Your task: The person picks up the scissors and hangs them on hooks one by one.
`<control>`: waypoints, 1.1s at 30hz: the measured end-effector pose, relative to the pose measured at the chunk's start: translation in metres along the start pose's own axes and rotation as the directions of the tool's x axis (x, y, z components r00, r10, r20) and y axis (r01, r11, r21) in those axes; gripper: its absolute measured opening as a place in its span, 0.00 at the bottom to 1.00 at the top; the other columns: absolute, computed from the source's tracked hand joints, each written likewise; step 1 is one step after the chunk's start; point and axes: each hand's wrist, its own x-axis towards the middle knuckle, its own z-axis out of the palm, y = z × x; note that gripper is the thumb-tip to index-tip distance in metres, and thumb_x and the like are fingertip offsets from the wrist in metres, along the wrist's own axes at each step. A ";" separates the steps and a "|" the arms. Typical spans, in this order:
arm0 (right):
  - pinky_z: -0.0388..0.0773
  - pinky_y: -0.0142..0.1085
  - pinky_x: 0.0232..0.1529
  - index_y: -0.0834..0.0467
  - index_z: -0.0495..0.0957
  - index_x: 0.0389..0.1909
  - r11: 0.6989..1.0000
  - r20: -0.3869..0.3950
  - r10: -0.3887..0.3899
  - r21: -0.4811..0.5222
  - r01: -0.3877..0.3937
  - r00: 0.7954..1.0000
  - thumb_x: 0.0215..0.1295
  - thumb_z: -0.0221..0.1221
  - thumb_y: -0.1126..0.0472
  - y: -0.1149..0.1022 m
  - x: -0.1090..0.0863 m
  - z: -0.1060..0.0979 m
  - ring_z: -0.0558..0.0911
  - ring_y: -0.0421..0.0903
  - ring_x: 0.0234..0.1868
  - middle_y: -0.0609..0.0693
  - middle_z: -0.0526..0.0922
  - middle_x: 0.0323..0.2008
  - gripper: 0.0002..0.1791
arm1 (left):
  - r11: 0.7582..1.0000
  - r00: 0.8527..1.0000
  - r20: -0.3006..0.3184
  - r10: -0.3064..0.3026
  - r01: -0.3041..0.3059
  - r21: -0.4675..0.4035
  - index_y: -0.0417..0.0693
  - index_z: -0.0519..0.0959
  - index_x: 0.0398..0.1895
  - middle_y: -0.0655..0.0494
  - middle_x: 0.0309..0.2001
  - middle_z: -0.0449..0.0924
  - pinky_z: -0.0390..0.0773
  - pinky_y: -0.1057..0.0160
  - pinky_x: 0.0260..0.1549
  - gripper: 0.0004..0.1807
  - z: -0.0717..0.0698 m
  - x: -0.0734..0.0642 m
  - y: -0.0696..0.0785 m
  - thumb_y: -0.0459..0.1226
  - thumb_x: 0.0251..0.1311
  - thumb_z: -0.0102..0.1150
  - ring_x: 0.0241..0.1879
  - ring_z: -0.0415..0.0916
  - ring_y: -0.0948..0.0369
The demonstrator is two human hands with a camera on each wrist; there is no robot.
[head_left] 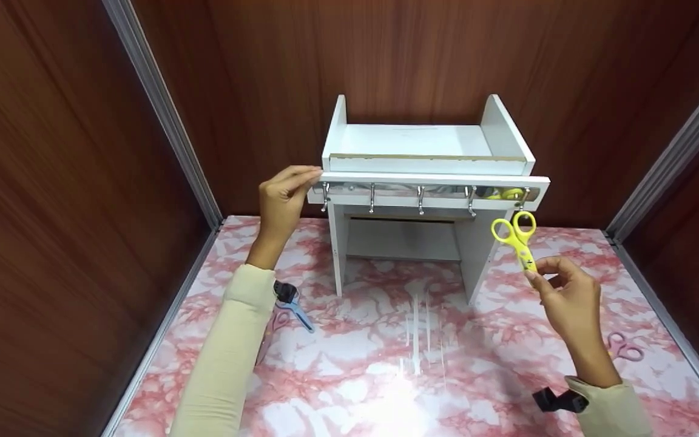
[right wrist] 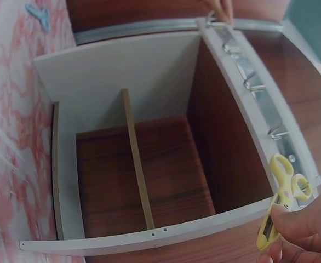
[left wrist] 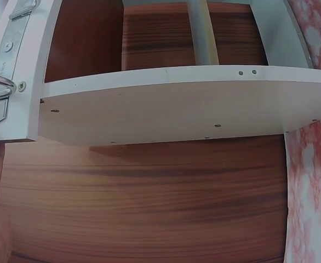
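A white shelf unit (head_left: 403, 165) stands upright, with a hook rail (head_left: 440, 178) of several metal hooks across its front. My left hand (head_left: 286, 197) pinches the rail's left end at its top corner; in the left wrist view only part of that hand shows, beside the rail's end. My right hand (head_left: 570, 297) pinches a pair of yellow scissors (head_left: 520, 243) by the blade end, finger loops upward. The loops are just below and in front of the rightmost hook (head_left: 524, 197). In the right wrist view, the scissors (right wrist: 284, 189) overlap the rail's near end.
Blue scissors (head_left: 298, 314) and pink scissors (head_left: 280, 318) lie left on the marbled tabletop (head_left: 349, 388), partly behind my left sleeve. Other pink scissors (head_left: 627, 347) lie at the right, by my right wrist. Brown wood-grain panels (head_left: 422, 54) enclose the back and sides.
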 end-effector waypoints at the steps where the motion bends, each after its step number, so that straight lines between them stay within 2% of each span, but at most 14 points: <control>1: 0.71 0.21 0.17 0.64 0.85 0.36 1.000 -0.003 -0.002 -0.004 0.002 1.000 0.57 0.72 0.72 0.001 0.000 0.000 0.75 0.31 0.19 0.48 0.85 0.25 0.07 | 1.000 1.000 0.001 0.000 0.000 -0.004 0.39 0.90 0.37 0.50 0.38 0.89 0.83 0.68 0.43 0.05 0.000 0.000 0.001 0.26 0.59 0.69 0.39 0.86 0.54; 10: 0.71 0.20 0.18 0.64 0.85 0.37 1.000 -0.032 -0.007 -0.027 0.006 0.999 0.58 0.72 0.71 0.005 0.002 0.001 0.75 0.31 0.20 0.54 0.86 0.28 0.07 | 1.000 1.000 0.018 -0.008 0.008 -0.027 0.35 0.89 0.37 0.50 0.39 0.89 0.83 0.67 0.43 0.05 0.002 0.004 0.003 0.27 0.60 0.68 0.40 0.86 0.55; 14: 0.71 0.21 0.20 0.64 0.85 0.36 0.999 -0.034 -0.005 -0.049 0.003 0.999 0.58 0.72 0.71 0.006 0.002 0.003 0.75 0.32 0.21 0.52 0.86 0.28 0.06 | 1.000 1.000 0.017 -0.008 0.008 -0.025 0.38 0.90 0.38 0.50 0.39 0.89 0.83 0.67 0.42 0.05 0.001 0.004 0.004 0.27 0.60 0.68 0.40 0.86 0.55; 23: 0.71 0.21 0.24 0.62 0.85 0.38 0.997 -0.049 0.008 -0.079 -0.012 0.999 0.59 0.72 0.69 0.013 0.003 0.006 0.76 0.32 0.24 0.39 0.85 0.30 0.07 | 1.000 1.000 0.018 -0.002 0.002 0.001 0.35 0.89 0.36 0.47 0.38 0.89 0.82 0.69 0.43 0.05 0.001 0.002 0.003 0.25 0.57 0.69 0.39 0.86 0.53; 30: 0.70 0.20 0.22 0.60 0.87 0.38 0.995 -0.033 0.003 -0.097 -0.006 0.999 0.59 0.72 0.68 0.017 0.004 0.007 0.76 0.30 0.23 0.44 0.86 0.29 0.07 | 1.000 1.000 0.019 -0.006 0.006 0.009 0.36 0.89 0.37 0.47 0.39 0.88 0.82 0.70 0.42 0.05 0.002 0.000 0.003 0.25 0.58 0.69 0.40 0.86 0.53; 33: 0.70 0.20 0.21 0.59 0.88 0.39 0.995 -0.032 0.019 -0.101 -0.023 0.999 0.58 0.72 0.68 0.019 0.003 0.006 0.76 0.29 0.22 0.44 0.87 0.29 0.08 | 1.000 1.000 0.019 -0.002 0.002 0.006 0.34 0.89 0.37 0.45 0.38 0.88 0.82 0.69 0.43 0.05 0.004 0.000 0.002 0.24 0.57 0.68 0.39 0.86 0.51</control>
